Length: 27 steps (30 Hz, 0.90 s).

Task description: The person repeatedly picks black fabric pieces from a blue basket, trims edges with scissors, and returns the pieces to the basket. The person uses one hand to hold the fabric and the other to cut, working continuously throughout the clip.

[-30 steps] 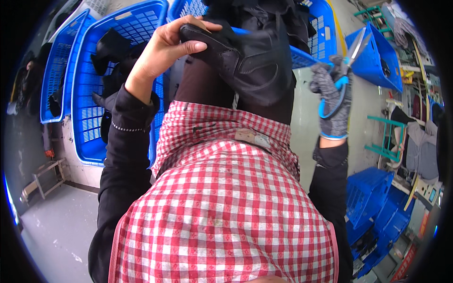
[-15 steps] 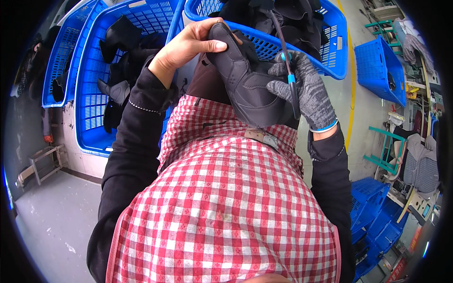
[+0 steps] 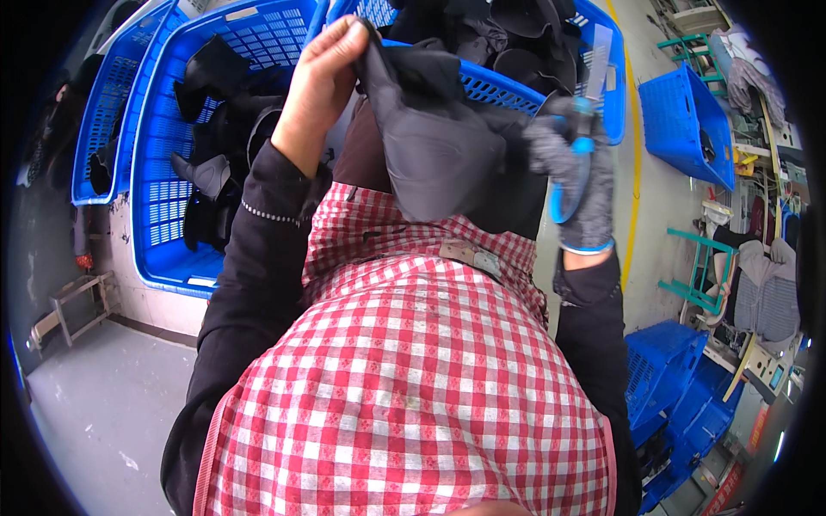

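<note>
Black shoe upper (image 3: 439,159), held up over the lap between the two hands, just in front of a blue plastic crate (image 3: 495,83). The bare left hand (image 3: 325,62) pinches the upper's top edge between thumb and fingers, the rest of the piece hanging below the grip. The right hand (image 3: 576,163), in a grey knitted glove, is closed around blue-handled scissors (image 3: 594,69), the blades pointing away from the body. Motion blur hides whether the glove touches the upper. A red-and-white checked apron (image 3: 413,370) covers the torso and part of the dark trousers (image 3: 361,155). The crate ahead holds a heap of black pieces; a second blue crate (image 3: 163,245), left of the left forearm, holds similar ones. To the right, a yellow line (image 3: 636,202) runs along the floor, with another blue crate (image 3: 664,129) and a green metal frame (image 3: 705,271) beyond it.
</note>
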{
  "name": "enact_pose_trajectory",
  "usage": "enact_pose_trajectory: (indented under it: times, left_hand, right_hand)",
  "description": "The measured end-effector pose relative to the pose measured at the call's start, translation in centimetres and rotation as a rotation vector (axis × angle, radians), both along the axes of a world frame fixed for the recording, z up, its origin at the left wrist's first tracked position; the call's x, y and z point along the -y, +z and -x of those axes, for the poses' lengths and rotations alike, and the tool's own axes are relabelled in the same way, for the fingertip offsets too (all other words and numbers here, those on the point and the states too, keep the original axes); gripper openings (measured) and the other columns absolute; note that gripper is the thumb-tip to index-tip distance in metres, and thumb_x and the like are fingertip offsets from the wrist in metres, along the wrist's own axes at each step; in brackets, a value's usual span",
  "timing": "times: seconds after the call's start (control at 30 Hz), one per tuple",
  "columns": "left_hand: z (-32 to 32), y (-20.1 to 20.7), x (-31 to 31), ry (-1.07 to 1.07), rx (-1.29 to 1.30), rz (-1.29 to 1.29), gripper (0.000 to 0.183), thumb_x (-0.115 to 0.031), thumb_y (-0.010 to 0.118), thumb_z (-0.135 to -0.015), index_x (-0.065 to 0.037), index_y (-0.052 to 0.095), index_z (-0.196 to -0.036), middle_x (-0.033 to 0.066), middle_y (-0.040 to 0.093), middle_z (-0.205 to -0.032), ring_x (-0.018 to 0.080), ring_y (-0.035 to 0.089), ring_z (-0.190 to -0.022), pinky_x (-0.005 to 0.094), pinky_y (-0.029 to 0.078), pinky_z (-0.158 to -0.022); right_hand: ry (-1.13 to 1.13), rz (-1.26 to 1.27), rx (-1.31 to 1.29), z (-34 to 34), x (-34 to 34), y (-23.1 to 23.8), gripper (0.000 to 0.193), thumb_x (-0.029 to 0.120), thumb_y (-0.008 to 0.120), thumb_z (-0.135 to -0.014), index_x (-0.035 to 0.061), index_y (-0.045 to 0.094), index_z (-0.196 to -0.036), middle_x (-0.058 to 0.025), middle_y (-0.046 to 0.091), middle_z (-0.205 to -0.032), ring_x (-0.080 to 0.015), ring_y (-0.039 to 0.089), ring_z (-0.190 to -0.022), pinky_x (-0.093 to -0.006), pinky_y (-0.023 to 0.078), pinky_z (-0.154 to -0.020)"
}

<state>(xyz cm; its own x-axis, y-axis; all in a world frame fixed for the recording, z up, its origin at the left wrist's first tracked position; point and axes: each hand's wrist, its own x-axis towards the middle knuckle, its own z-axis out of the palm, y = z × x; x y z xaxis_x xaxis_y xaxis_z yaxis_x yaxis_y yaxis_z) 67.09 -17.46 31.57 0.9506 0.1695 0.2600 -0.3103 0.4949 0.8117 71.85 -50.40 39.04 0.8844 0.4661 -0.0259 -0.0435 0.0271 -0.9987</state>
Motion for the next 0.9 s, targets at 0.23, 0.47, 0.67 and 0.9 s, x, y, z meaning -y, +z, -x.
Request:
enact_pose_trajectory:
  times: [0.23, 0.47, 0.67, 0.9]
  left_hand:
    - [-4.0, -1.8, -2.5, 0.068, 0.101, 0.126, 0.034, -0.038, 0.067, -0.094, -0.004, 0.063, -0.094, 0.0059, 0.06, -0.086, 0.0222, 0.057, -0.091, 0.0353, 0.044, -0.089]
    - [-6.3, -5.1, -0.6, -0.291, 0.15, 0.55, 0.033, -0.038, 0.065, -0.1, -0.007, 0.06, -0.089, 0.0024, 0.057, -0.084, 0.0181, 0.055, -0.09, 0.031, 0.046, -0.089]
    - [-7.7, -6.1, -0.1, -0.342, 0.034, 0.646, 0.046, -0.05, 0.065, -0.1, -0.014, 0.049, -0.077, 0.0001, 0.046, -0.076, 0.0171, 0.048, -0.085, 0.0288, 0.044, -0.084]
    - [-6.3, -7.3, 4.9, -0.475, -0.09, 0.934, 0.038, -0.045, 0.061, -0.104, -0.008, 0.056, -0.096, 0.003, 0.053, -0.088, 0.0177, 0.055, -0.094, 0.0301, 0.048, -0.091]
  right_hand:
    - [-0.238, 0.122, 0.091, -2.1, 3.6, -1.2, 0.036, 0.011, 0.071, -0.096, 0.0073, 0.057, -0.129, -0.0051, 0.068, -0.101, -0.011, 0.063, -0.077, -0.0246, 0.052, -0.068]
    - [-0.21, -0.054, -0.107, -1.4, 3.5, -4.5, 0.044, 0.019, 0.069, -0.1, 0.009, 0.056, -0.141, -0.007, 0.066, -0.125, -0.0174, 0.064, -0.111, -0.0321, 0.055, -0.091]
    - [-0.135, -0.075, -0.071, -2.6, 1.8, -7.2, 0.041, 0.031, 0.048, -0.112, 0.0126, 0.049, -0.148, -0.009, 0.058, -0.138, -0.0204, 0.058, -0.126, -0.034, 0.054, -0.101]
    - [-0.139, -0.183, -0.016, -1.5, -5.0, -4.7, 0.058, 0.003, 0.079, -0.091, 0.0076, 0.053, -0.142, -0.0061, 0.064, -0.126, -0.0175, 0.063, -0.113, -0.0293, 0.056, -0.093]
